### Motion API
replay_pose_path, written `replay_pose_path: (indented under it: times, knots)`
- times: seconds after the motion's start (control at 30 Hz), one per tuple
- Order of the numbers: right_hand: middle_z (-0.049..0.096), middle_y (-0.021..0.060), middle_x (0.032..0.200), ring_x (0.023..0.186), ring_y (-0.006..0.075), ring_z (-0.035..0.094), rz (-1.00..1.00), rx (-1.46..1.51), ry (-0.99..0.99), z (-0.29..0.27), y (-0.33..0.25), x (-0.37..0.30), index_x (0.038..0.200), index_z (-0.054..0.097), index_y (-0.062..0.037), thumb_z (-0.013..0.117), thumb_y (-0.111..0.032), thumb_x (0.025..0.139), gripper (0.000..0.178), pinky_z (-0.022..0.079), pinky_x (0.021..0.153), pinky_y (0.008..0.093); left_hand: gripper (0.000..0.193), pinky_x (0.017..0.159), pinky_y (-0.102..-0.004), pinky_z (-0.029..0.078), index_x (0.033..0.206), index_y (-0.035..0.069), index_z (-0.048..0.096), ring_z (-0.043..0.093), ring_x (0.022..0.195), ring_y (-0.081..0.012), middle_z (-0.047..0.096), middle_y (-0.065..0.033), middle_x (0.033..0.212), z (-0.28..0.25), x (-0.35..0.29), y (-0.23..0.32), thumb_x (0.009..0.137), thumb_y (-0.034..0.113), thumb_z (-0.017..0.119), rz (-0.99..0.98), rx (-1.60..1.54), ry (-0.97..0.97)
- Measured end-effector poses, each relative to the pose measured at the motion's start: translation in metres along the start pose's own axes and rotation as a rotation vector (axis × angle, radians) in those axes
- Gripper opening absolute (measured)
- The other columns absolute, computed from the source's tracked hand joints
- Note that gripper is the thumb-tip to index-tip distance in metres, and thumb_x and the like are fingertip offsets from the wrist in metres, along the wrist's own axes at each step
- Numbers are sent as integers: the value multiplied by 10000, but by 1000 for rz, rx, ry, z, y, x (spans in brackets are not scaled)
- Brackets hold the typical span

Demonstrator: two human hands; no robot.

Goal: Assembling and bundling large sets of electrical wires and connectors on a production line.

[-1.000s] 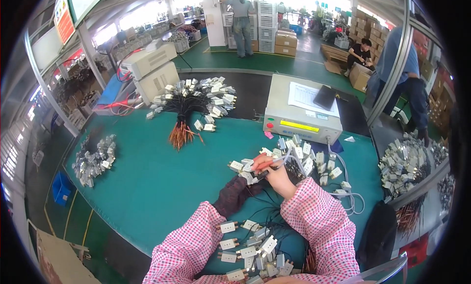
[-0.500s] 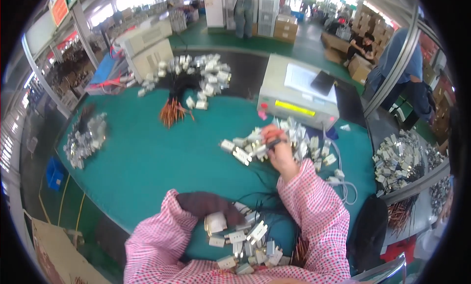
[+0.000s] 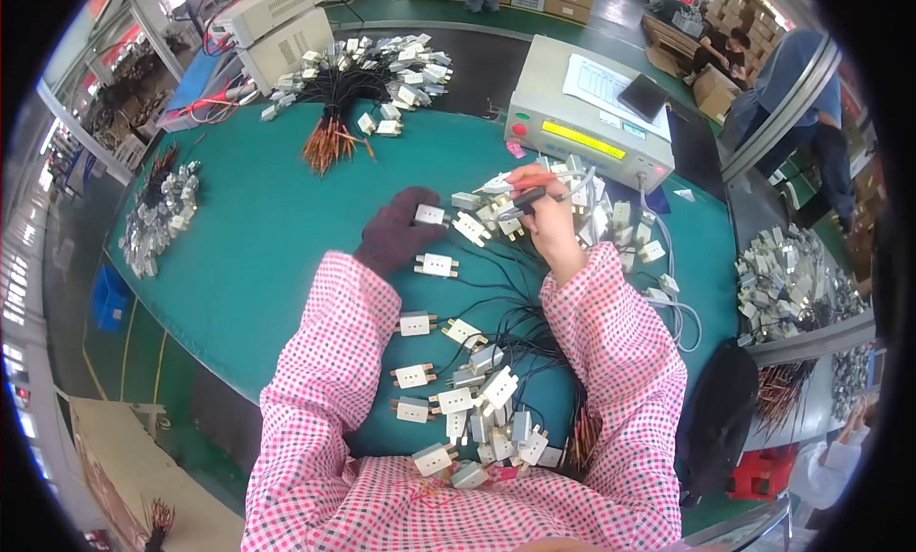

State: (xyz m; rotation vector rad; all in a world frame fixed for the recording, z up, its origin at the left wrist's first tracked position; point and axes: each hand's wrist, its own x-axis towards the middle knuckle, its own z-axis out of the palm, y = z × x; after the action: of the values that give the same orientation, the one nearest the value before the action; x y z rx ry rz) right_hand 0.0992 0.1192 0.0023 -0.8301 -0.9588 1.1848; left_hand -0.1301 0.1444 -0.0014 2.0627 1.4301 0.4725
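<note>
My left hand [image 3: 396, 232], in a dark knitted glove, pinches a white plug-like block [image 3: 430, 215] with metal prongs at its end. In my bare right hand [image 3: 551, 223] are two pen-shaped test probes, a red probe [image 3: 542, 179] and a black probe [image 3: 528, 200], held together with tips pointing left. Those tips hover near more white blocks lying in front of the hand; contact cannot be made out. Below my left hand, several white blocks [image 3: 437, 265] lie in a loose column, black cords [image 3: 506, 309] running from them toward my right forearm. A larger heap [image 3: 496, 390] lies near my body.
A boxy tester [image 3: 592, 123] with a yellow display stands at the back right, a phone [image 3: 643, 97] and paper on top. A corded bundle with copper ends [image 3: 331, 144] lies at the back, another pile [image 3: 162, 218] far left. More blocks fill a side table [image 3: 792, 285] at right.
My left hand has moved up and away from the near heap to a block by the probes. More blocks now show in the column. The right hand keeps both probes; the view has tilted down.
</note>
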Motion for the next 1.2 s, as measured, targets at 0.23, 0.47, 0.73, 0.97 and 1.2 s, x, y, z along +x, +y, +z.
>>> replay_pose_path:
  times: [0.23,0.47,0.73,0.97,1.2]
  knots:
    - [563,29,794,435,18,366,90,-50,-234,21,-3,-12,940,591,-42,493,-3,828,154,231,363,150,395,1015,-452,399,1247,106,421,505,1142,-282,523,-85,1195,15,-29,-33,876,80,553,44,-1682,-205]
    - [544,25,896,651,72,495,-60,-243,-346,33,1,-16,925,614,-12,493,-52,878,135,381,570,190,465,859,-364,485,1218,27,448,580,994,-238,565,-131,1122,12,-25,-26,823,211,609,68,-1195,-430]
    - [600,71,965,824,152,573,-66,-256,-498,36,9,-16,894,616,30,454,104,815,194,472,753,264,553,783,-279,496,1297,55,439,597,931,-164,602,-98,1102,13,-30,-34,775,18,618,-109,-1293,-410]
    - [600,75,940,794,156,586,-58,-387,-524,42,-4,-19,879,621,6,452,137,773,238,480,727,263,629,759,-297,500,1333,72,403,601,919,-169,597,-93,1108,3,-31,-20,747,33,629,-169,-1088,-420]
    - [624,82,888,791,177,594,-220,-569,-551,38,-4,-16,862,622,3,475,125,769,213,484,695,270,566,797,-312,498,1306,74,429,589,936,-169,590,-93,1116,12,-28,-28,772,38,612,-122,-1099,-436]
